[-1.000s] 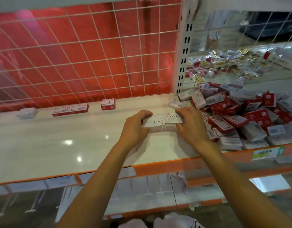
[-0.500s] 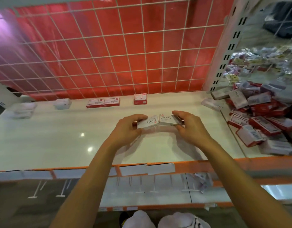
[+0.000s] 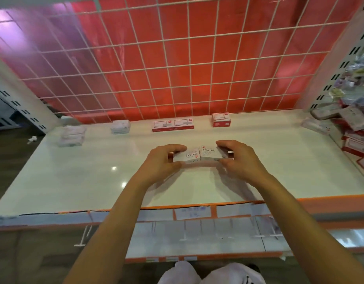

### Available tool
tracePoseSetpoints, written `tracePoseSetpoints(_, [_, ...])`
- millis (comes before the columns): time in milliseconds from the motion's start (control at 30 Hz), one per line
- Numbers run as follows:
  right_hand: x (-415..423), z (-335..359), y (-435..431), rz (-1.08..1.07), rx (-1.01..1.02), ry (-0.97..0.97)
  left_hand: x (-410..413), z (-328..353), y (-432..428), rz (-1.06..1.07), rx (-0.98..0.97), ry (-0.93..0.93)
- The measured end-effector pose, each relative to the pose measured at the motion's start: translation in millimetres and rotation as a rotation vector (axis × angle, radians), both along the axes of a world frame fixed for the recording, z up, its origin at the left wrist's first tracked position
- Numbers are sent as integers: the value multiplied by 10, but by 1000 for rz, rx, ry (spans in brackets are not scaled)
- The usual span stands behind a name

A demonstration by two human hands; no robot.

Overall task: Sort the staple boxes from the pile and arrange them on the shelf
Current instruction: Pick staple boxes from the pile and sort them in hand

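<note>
Two white staple boxes sit side by side between my hands above the middle of the white shelf (image 3: 197, 191). My left hand (image 3: 160, 160) grips the left staple box (image 3: 190, 156). My right hand (image 3: 238, 158) grips the right staple box (image 3: 209, 153), which reads STAPLES. Along the shelf's back edge stand sorted boxes: clear-white ones (image 3: 71, 136), a pale box (image 3: 120, 126), a red-and-white pair (image 3: 173, 125) and a red stack (image 3: 221, 119). The pile of mixed boxes (image 3: 353, 132) lies at the far right.
A white wire grid over a red panel (image 3: 197, 68) closes the back of the shelf. Slotted white uprights stand at the left (image 3: 19, 103) and right (image 3: 328, 83). An orange price rail (image 3: 177, 214) runs along the front edge. My knees show at the bottom.
Both hands have carried the two white boxes leftward, away from the pile toward the shelf's middle. My view has swung left, so the pile now sits at the right edge.
</note>
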State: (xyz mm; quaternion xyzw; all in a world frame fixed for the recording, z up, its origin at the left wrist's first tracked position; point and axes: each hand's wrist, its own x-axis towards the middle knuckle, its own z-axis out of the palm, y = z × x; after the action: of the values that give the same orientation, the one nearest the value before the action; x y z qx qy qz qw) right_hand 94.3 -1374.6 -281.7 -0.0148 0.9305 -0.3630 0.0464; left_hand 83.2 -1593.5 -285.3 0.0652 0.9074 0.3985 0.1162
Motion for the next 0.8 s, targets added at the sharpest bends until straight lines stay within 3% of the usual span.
tracePoseSetpoints(800, [-238,-76,-873,234,-41,45,125,-13,-745,148,-318,167])
